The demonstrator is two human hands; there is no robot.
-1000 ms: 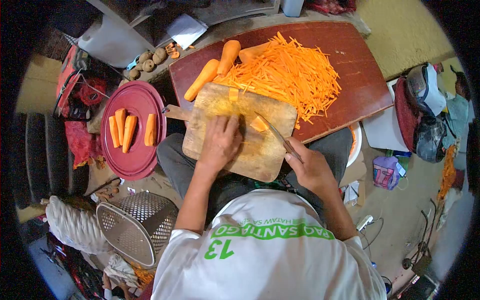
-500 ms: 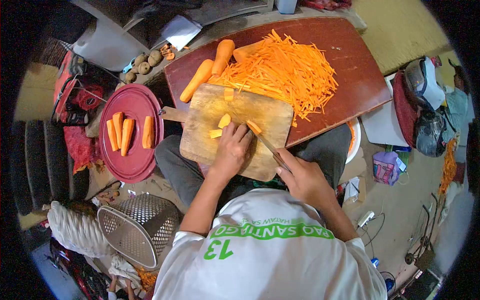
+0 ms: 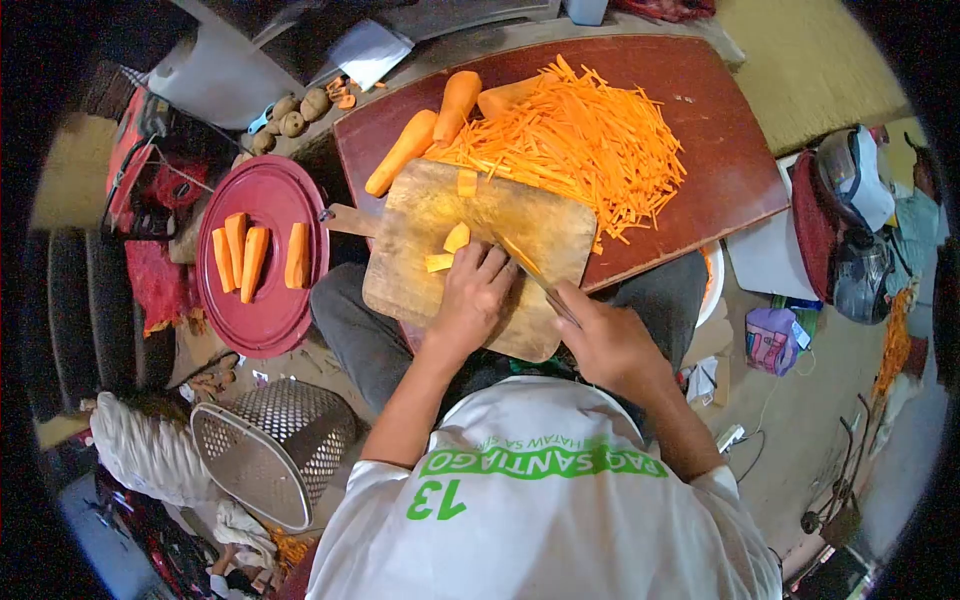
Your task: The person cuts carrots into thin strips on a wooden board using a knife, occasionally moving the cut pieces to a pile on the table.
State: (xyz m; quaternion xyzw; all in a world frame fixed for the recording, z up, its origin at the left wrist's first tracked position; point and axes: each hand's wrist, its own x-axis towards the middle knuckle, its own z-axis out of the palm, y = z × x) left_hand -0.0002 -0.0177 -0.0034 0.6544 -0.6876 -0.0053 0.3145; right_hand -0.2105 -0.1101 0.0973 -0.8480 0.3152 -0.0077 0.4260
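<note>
My right hand (image 3: 612,345) grips a knife (image 3: 552,293), its blade pointing up and left across the wooden cutting board (image 3: 420,215). An orange carrot piece (image 3: 517,252) shows along the blade, beside the bent fingertips of my left hand (image 3: 472,300). Those fingers are closed and pressed down at the piece, hiding most of it. Small carrot chunks (image 3: 456,238) lie just left of my fingertips, and another chunk (image 3: 467,183) sits near the board's far edge. Behind the board spreads a heap of carrot strips (image 3: 590,150).
Whole peeled carrots (image 3: 402,152) lie beside the heap on the red-brown table (image 3: 715,180). To the left, a red round lid (image 3: 265,325) carries several carrot pieces (image 3: 254,262). A perforated basket (image 3: 285,440) stands on the floor, lower left. A purple bag (image 3: 772,338) lies at right.
The knife has shifted slightly and its blade now lies closer to my left fingertips; less of the carrot piece shows. The whole view has moved a little.
</note>
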